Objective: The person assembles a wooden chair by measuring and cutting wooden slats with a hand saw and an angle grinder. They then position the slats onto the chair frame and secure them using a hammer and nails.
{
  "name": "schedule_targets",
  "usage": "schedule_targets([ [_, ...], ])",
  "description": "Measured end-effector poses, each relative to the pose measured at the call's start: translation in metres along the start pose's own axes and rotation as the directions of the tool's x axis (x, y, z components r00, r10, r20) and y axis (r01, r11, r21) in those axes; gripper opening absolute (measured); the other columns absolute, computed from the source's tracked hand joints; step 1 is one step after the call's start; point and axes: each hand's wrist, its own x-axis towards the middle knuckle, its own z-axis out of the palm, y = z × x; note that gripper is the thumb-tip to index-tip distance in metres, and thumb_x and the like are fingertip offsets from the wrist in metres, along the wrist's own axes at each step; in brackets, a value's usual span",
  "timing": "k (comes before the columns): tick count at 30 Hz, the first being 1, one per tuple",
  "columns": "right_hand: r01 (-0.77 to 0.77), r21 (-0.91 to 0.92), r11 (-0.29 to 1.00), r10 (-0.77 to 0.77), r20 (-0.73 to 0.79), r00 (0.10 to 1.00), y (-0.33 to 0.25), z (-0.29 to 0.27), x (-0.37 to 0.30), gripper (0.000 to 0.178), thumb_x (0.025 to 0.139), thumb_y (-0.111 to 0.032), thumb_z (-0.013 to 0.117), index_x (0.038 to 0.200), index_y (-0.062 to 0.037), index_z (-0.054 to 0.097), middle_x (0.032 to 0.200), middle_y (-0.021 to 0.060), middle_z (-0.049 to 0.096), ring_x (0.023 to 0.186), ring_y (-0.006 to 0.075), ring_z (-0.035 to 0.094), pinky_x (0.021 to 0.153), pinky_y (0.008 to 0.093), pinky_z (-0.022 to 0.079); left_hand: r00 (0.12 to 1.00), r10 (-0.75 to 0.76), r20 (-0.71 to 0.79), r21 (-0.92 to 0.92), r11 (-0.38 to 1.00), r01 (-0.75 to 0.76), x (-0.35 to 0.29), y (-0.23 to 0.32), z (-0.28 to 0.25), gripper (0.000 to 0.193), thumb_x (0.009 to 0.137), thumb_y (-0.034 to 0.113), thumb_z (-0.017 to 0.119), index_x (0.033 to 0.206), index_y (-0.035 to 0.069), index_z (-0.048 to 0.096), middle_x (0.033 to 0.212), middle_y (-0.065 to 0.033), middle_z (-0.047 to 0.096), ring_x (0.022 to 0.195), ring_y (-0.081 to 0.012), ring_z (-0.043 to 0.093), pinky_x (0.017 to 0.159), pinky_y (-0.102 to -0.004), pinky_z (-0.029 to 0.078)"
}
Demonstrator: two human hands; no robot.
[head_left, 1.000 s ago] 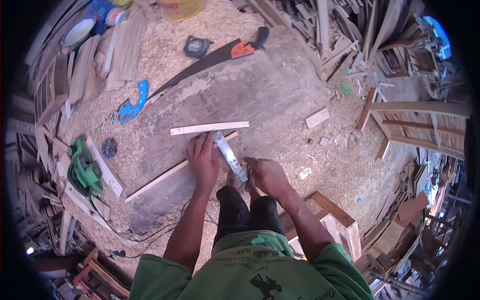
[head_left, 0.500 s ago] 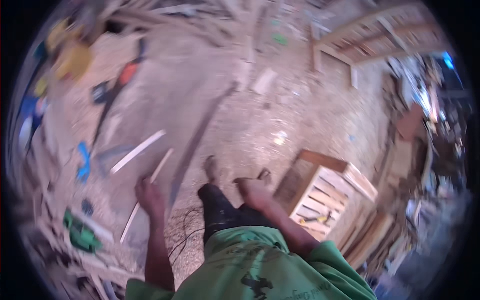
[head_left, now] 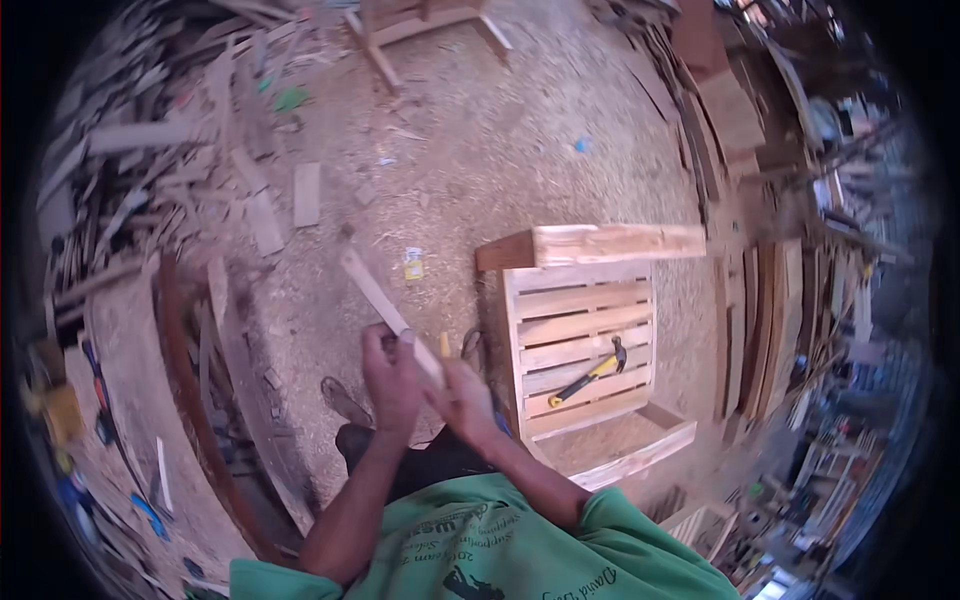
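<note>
In front of my lap I hold a narrow, pale wooden strip (head_left: 376,290), which slants up to the left. My left hand (head_left: 391,378) is closed around its middle, with the thumb along it. My right hand (head_left: 464,402) grips the strip's near end. To the right stands a slatted wooden frame (head_left: 530,383) with raised boards at its far and near ends. A claw hammer (head_left: 583,382) with a yellow and black handle lies on its slats, apart from both hands.
A workbench (head_left: 130,370) runs along my left, with a handsaw (head_left: 98,385) and a blue tool (head_left: 148,515) on it. Scrap wood (head_left: 150,140) is heaped at the far left. Boards (head_left: 765,330) lie at the right. Shavings cover the floor (head_left: 440,165).
My view has swung right, so the workbench now sits at the left edge. My left hand has brought the strip in front of me, and my right hand has come onto it.
</note>
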Motion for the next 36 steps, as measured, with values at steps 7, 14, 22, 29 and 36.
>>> schedule_targets([
  [7, -0.269, -0.316, 0.91, 0.219, -0.185, 0.958, 0.208, -0.183, -0.06, 0.045, 0.097, -0.008, 0.069, 0.142, -0.013, 0.07, 0.092, 0.0132, 0.067, 0.08, 0.036, 0.067, 0.069, 0.0483, 0.055, 0.819, -0.455, 0.349, 0.227, 0.889, 0.397, -0.037, -0.06, 0.226, 0.045, 0.104, 0.019, 0.07, 0.139, -0.003, 0.054, 0.122, -0.0169, 0.063, 0.109, -0.0283, 0.065, 0.1, -0.0424, 0.054],
  [14, -0.286, -0.629, 0.723, 0.238, -0.162, 0.958, 0.405, -0.27, -0.017, 0.045, 0.093, -0.007, 0.062, 0.137, -0.0133, 0.067, 0.119, 0.0107, 0.069, 0.111, 0.0331, 0.068, 0.105, 0.0503, 0.05, 0.804, 0.254, 0.538, 0.638, 0.5, -0.586, 0.032, -0.029, 0.314, 0.079, 0.097, 0.02, 0.074, 0.163, -0.002, 0.038, 0.162, -0.0337, 0.043, 0.152, -0.0493, 0.041, 0.128, -0.0528, 0.033],
  [22, -0.024, -0.636, 0.772, 0.067, 0.044, 0.997, 0.516, -0.254, 0.08, 0.025, 0.098, -0.013, 0.06, 0.12, -0.0142, 0.072, 0.115, 0.0061, 0.07, 0.115, 0.0273, 0.067, 0.109, 0.0443, 0.047, 0.613, 0.106, 0.783, 0.597, 0.15, -0.788, 0.108, -0.024, 0.372, 0.085, 0.094, 0.024, 0.081, 0.165, 0.001, 0.04, 0.165, -0.0272, 0.046, 0.149, -0.0457, 0.048, 0.124, -0.0485, 0.042],
  [29, 0.14, -0.648, 0.749, -0.107, 0.09, 0.99, 0.576, -0.239, 0.127, 0.02, 0.099, -0.02, 0.059, 0.11, -0.0151, 0.074, 0.112, 0.0044, 0.072, 0.116, 0.0272, 0.068, 0.106, 0.0449, 0.051, 0.625, 0.029, 0.78, 0.611, 0.185, -0.77, 0.104, -0.013, 0.376, 0.082, 0.096, 0.017, 0.078, 0.164, -0.006, 0.038, 0.167, -0.0327, 0.041, 0.152, -0.0483, 0.046, 0.125, -0.048, 0.041],
  [36, -0.101, -0.38, 0.919, 0.083, -0.065, 0.994, 0.62, -0.209, 0.159, 0.028, 0.103, -0.024, 0.055, 0.119, -0.0176, 0.077, 0.118, 0.0044, 0.077, 0.123, 0.0244, 0.068, 0.118, 0.0433, 0.046, 0.64, -0.007, 0.769, 0.63, 0.186, -0.754, 0.096, -0.01, 0.383, 0.086, 0.096, 0.015, 0.078, 0.167, -0.004, 0.034, 0.168, -0.0343, 0.038, 0.153, -0.0505, 0.043, 0.126, -0.0486, 0.039],
])
